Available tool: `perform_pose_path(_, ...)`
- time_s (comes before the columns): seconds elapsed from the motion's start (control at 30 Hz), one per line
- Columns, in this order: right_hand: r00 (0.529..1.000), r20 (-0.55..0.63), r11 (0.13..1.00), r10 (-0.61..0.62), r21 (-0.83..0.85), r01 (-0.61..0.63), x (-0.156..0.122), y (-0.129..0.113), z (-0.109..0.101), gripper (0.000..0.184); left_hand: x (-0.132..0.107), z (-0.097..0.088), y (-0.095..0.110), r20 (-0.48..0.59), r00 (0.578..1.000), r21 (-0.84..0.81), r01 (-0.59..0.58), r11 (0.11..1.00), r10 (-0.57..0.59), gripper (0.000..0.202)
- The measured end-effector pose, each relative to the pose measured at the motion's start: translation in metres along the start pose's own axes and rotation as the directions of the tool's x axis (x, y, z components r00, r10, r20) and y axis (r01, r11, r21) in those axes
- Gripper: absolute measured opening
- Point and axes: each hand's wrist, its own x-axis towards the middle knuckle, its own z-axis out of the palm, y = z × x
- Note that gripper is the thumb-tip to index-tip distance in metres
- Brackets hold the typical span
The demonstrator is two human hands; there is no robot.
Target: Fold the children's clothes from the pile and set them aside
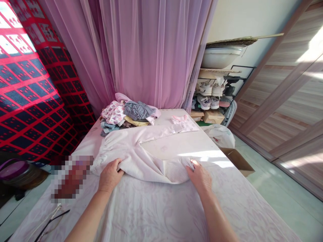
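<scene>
Head view: left grip (110, 174) and right grip (200, 176) pinch trousers (126, 148) lying crosswise, legs (174, 171) rightward.

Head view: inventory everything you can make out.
Trousers: one, cream, on cover
Cover: one, pale floral, beneath
Clothes pile: one, multicoloured, far left
Folded garment: one, pinkish, far right
Glasses: one, dark, near left
Round object: one, brown/purple, left
Checked cloth: one, red and navy, left
Curtain: one, purple, behind
Rack: one, black, right
Basin: one, white, on rack
Woven piece: one, brownish, over basin
Shoes: at least four, pale, on rack
Boxes: two, brown, low right
Bag: one, white, right floor
Carton: one, brown, right floor
Wardrobe: one, wooden, far right
Left hand: one, on trousers' near edge
Right hand: one, on leg end
</scene>
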Motion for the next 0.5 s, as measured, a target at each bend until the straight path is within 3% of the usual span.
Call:
perform_pose_path(0.13,0.979,-0.112,0.984,0.169,0.066,-0.162,-0.006,0.011,-0.014,0.038,-0.001,0.000,0.000,-0.011,0.998,0.032,-0.064,0.997,0.064,0.040)
perform_pose_path(0.27,0.960,-0.153,0.972,0.236,0.051,-0.231,-0.018,0.021,-0.018,0.038,-0.001,0.001,0.000,-0.036,0.992,0.057,-0.118,0.991,0.120,0.039)
perform_pose_path(0.4,0.955,-0.250,0.984,0.160,-0.032,-0.173,-0.023,0.028,-0.013,0.049,-0.001,0.001,-0.001,-0.059,0.989,0.078,-0.134,0.988,0.139,0.041)
perform_pose_path(0.5,0.927,-0.374,0.998,0.013,-0.053,-0.035,-0.019,0.024,-0.009,0.041,-0.001,-0.001,-0.002,-0.075,0.985,0.097,-0.150,0.984,0.158,0.045)
